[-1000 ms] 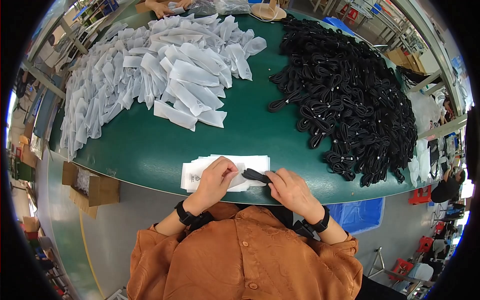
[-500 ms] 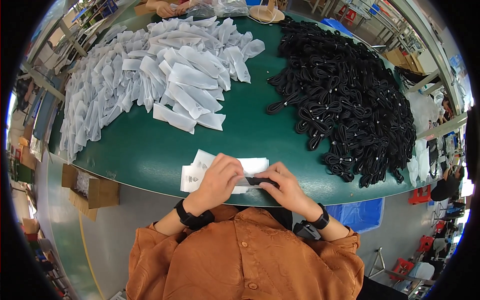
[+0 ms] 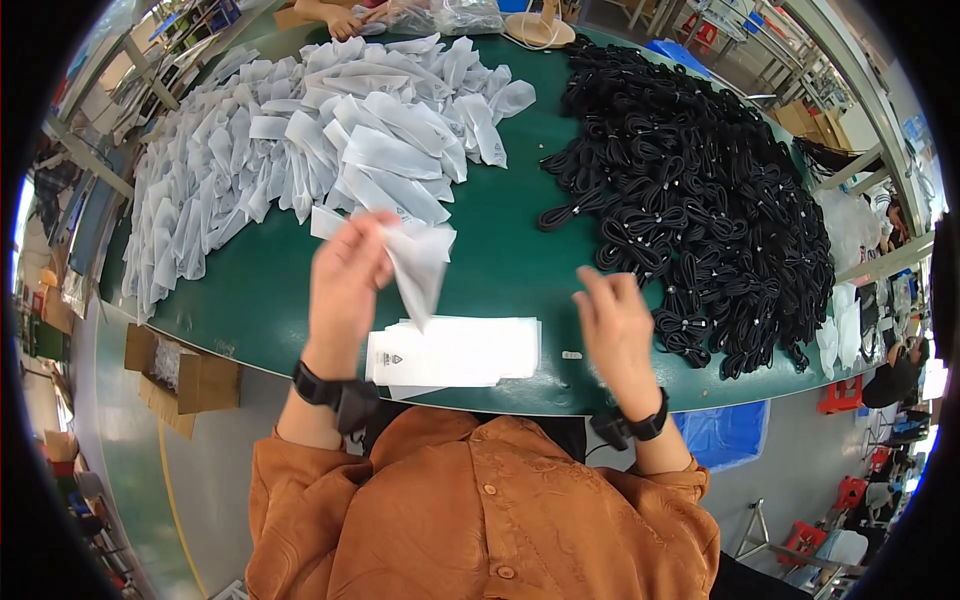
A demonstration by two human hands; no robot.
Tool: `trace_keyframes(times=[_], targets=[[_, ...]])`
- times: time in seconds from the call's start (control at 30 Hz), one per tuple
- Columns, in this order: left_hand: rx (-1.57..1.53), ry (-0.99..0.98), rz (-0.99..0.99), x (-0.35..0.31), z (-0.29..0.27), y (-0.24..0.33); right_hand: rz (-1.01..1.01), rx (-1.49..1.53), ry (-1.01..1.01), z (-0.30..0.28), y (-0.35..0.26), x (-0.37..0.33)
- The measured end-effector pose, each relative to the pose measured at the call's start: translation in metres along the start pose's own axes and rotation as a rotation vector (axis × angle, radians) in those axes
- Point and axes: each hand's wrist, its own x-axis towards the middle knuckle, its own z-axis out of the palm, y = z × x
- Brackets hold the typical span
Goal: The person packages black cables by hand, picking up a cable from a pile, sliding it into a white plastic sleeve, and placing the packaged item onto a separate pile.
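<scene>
My left hand (image 3: 348,265) pinches one end of a frosted plastic bag (image 3: 420,268), which hangs tilted at the near edge of the pile of filled bags (image 3: 290,140). Whether a cable lies inside the held bag is blurred. To the right, my right hand (image 3: 617,320) is over the table with its fingers apart and nothing in them. It is nearest the heap of coiled black cables (image 3: 690,190). Between my hands, a stack of flat white bags (image 3: 460,350) lies close to the table's near edge.
The green table (image 3: 500,215) has a curved near edge. A small pale piece (image 3: 571,355) lies beside the stack. Another person's hand (image 3: 343,22) is at the far side, by clear plastic bags (image 3: 465,15). On the floor are a cardboard box (image 3: 182,370) and a blue bin (image 3: 715,432).
My hands have parted from above the stack. The left has carried a bag forward and left toward the bag pile; the right has let go and moved right toward the cables.
</scene>
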Motion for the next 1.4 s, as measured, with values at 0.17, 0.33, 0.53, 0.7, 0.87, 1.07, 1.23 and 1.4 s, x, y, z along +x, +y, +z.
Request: trace_keyframes(times=[0.17,0.33,0.53,0.7,0.87,1.07,1.23,1.4], targets=[[0.893,0.065,0.630,-0.004,0.015,-0.008,0.198,-0.396,-0.122,0.015,0.063,-0.022],[1.027,-0.424,0.419,-0.064,0.036,-0.073,0.302,-0.145,-0.139,0.008,0.062,-0.033],[1.193,-0.420,0.451,-0.073,0.036,-0.096,0.522,0.445,-0.203,-0.013,0.023,-0.049],[1.095,-0.347,0.293,-0.073,0.033,-0.097,0.185,0.589,-0.218,-0.010,-0.013,-0.055],[1.131,-0.262,0.527,-0.075,0.045,-0.094,-0.075,0.533,-0.278,-0.002,-0.020,-0.059],[1.121,-0.302,0.442,-0.072,0.036,-0.099,-0.101,0.459,-0.289,0.002,-0.024,-0.055],[0.998,-0.286,0.241,-0.072,0.035,-0.093,-0.190,0.369,-0.308,0.006,-0.019,-0.055],[0.953,-0.263,0.200,-0.073,0.036,-0.093,-0.189,0.344,-0.284,0.002,-0.021,-0.053]])
